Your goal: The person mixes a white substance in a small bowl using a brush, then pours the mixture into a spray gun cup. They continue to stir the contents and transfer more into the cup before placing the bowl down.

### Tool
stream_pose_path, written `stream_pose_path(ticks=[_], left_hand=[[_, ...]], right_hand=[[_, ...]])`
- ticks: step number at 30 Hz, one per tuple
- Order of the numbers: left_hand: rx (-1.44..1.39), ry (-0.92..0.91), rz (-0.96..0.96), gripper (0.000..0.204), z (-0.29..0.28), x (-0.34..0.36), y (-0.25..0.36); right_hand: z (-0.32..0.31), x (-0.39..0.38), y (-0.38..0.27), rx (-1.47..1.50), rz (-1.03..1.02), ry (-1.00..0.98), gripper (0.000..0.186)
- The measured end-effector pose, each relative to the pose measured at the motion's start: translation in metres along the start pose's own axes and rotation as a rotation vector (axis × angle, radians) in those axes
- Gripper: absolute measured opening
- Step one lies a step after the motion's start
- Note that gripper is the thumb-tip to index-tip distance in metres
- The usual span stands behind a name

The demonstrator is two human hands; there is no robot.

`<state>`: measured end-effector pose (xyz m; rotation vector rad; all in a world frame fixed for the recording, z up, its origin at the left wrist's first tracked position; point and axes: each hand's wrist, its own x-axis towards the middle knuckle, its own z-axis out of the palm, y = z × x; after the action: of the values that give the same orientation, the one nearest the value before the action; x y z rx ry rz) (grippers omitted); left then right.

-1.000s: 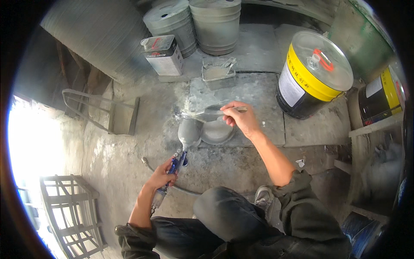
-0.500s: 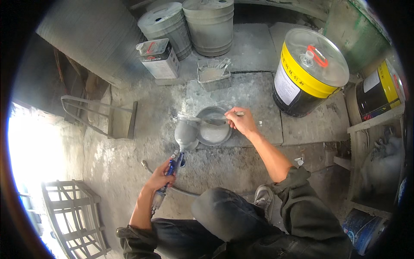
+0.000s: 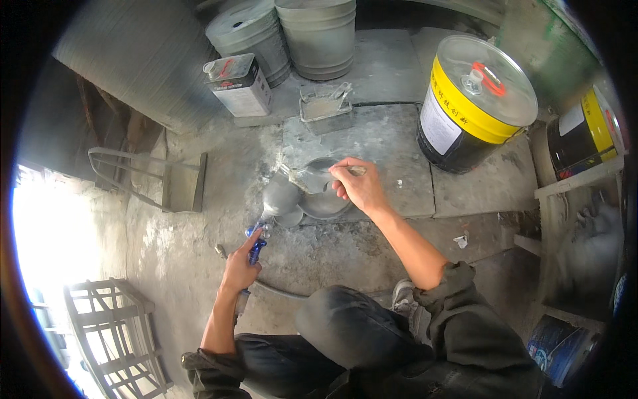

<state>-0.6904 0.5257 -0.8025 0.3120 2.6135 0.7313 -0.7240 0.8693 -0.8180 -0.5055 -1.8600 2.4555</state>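
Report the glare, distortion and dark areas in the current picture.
In the head view, white glare washes out the left side, above the slatted crate; in the head view, the fisheye rim falls to black and the surroundings bow near it; in the head view, the brush in the right hand shows little fine detail, cause unclear.

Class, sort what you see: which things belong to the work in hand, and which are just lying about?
In use:
blue tool, in the left hand
grey rounded vessel at its end
brush, in the right hand
round basin beneath

Apparently lying about:
black-and-yellow drum
rectangular tin
paper scrap
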Motion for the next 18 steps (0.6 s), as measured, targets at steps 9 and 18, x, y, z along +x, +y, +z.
stream_pose_path(ticks=[9, 18], left_hand=[[0.025, 0.116, 0.075, 0.083, -0.003, 0.003, 0.012], [0.310, 0.189, 0.014, 0.086, -0.004, 0.006, 0.015]], right_hand=[[0.001, 0.000, 0.016, 0.079, -0.033, 0.021, 0.019], [-0.031, 0.025, 0.115, -0.572, -0.279, 0.055, 0.022]])
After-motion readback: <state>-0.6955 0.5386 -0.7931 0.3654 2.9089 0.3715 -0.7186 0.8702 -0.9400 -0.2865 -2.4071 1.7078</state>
